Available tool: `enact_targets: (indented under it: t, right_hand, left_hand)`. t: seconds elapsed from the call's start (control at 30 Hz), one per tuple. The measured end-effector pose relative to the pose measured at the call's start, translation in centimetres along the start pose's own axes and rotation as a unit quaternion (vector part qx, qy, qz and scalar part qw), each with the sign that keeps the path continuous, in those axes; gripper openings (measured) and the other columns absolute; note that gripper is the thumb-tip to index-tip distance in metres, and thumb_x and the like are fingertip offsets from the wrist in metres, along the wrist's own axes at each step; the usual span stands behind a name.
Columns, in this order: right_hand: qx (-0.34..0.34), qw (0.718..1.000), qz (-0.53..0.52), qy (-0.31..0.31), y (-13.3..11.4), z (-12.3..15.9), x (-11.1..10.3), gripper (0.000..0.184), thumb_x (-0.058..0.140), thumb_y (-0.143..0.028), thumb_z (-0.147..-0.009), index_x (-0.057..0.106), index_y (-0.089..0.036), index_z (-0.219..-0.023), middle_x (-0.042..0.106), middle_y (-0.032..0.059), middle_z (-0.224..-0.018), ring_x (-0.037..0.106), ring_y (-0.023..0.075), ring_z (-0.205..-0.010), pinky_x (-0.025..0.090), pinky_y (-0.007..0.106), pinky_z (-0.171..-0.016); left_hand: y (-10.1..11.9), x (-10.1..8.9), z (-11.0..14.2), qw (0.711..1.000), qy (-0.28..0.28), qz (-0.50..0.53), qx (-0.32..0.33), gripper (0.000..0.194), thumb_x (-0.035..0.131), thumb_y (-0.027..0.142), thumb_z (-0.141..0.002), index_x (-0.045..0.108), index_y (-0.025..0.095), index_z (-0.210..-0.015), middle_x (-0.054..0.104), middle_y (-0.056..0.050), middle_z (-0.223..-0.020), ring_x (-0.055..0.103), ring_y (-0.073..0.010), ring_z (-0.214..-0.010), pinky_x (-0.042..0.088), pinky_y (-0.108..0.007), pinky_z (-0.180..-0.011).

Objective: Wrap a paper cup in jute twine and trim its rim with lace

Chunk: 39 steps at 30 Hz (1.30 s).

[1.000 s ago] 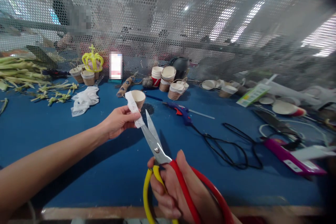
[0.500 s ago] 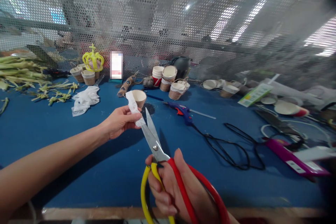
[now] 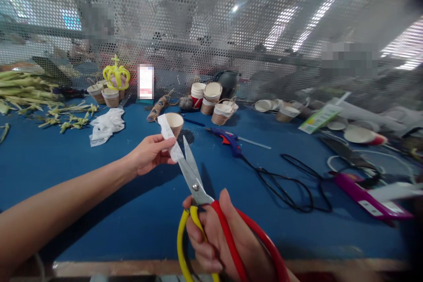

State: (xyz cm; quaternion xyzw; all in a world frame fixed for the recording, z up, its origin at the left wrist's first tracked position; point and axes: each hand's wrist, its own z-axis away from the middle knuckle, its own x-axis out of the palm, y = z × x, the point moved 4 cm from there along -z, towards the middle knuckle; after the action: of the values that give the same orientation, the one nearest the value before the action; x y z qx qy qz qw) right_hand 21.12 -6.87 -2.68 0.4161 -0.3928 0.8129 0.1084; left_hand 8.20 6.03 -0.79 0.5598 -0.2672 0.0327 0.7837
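Between the thumb and fingers of my left hand [image 3: 152,153] is a strip of white lace ribbon [image 3: 167,130]. My right hand [image 3: 228,238] grips large scissors [image 3: 191,172] with one yellow and one red handle. Their blades are spread apart and point away from me, and the lower end of the lace lies against the left blade. Just behind the lace stands a paper cup [image 3: 175,123] wrapped in brown twine, partly covered by the strip. A crumpled heap of white lace [image 3: 107,126] lies on the blue table [image 3: 132,211] to the left.
A blue glue gun [image 3: 228,140] with a trailing black cord lies right of the cup. Twine-wrapped cups [image 3: 222,112], a twine roll [image 3: 159,108] and a yellow crown [image 3: 116,74] stand along the perforated screen. Dried husks [image 3: 26,86] fill the far left; a purple power strip [image 3: 366,198] sits right.
My left thumb has shifted slightly up along the lace strip. The scissors stay spread in nearly the same place, and the view has moved slightly.
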Motion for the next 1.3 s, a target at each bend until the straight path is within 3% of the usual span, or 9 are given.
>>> enact_targets:
  t: [0.37,0.53,1.07,1.3]
  right_hand:
    - [-0.005,1.0,0.006,0.007,0.16,0.05,0.13,0.061,0.044,-0.07,-0.073,0.05,-0.015,-0.098,0.048,-0.0019,-0.062,0.036,0.0034,-0.045,0.018,0.016,-0.039]
    - [-0.008,1.0,0.005,0.017,0.26,-0.04,0.06,0.063,0.038,-0.072,-0.074,0.049,-0.015,-0.099,0.048,-0.0018,-0.062,0.034,0.0034,-0.044,0.017,0.017,-0.039]
    - [0.003,1.0,-0.011,0.016,0.25,-0.64,0.09,0.066,0.036,-0.076,-0.071,0.051,-0.016,-0.093,0.045,-0.0031,-0.058,0.03,0.0024,-0.041,0.014,0.015,-0.037]
    - [-0.024,1.0,-0.015,0.01,0.2,-0.29,0.36,0.067,0.045,-0.073,-0.069,0.052,-0.013,-0.097,0.049,0.0004,-0.063,0.039,0.0051,-0.048,0.021,0.016,-0.04]
  left_hand:
    - [0.16,-0.14,0.09,1.0,-0.002,-0.014,0.006,0.002,0.062,0.007,-0.074,0.064,0.007,-0.076,0.067,-0.005,-0.066,0.06,-0.0084,-0.048,0.054,-0.019,-0.048]
    - [0.12,-0.28,-0.02,1.0,0.001,-0.027,0.01,0.009,0.068,0.009,-0.07,0.064,0.007,-0.079,0.067,-0.005,-0.067,0.06,-0.0083,-0.047,0.053,-0.019,-0.048]
    - [-0.09,-0.27,0.0,1.0,-0.004,-0.031,0.001,0.008,0.068,0.01,-0.07,0.065,0.007,-0.077,0.068,-0.005,-0.067,0.06,-0.0079,-0.047,0.053,-0.018,-0.049]
    - [0.09,-0.15,0.01,0.999,-0.001,-0.03,0.015,0.005,0.066,0.007,-0.071,0.065,0.007,-0.076,0.067,-0.004,-0.064,0.06,-0.0082,-0.047,0.053,-0.019,-0.049]
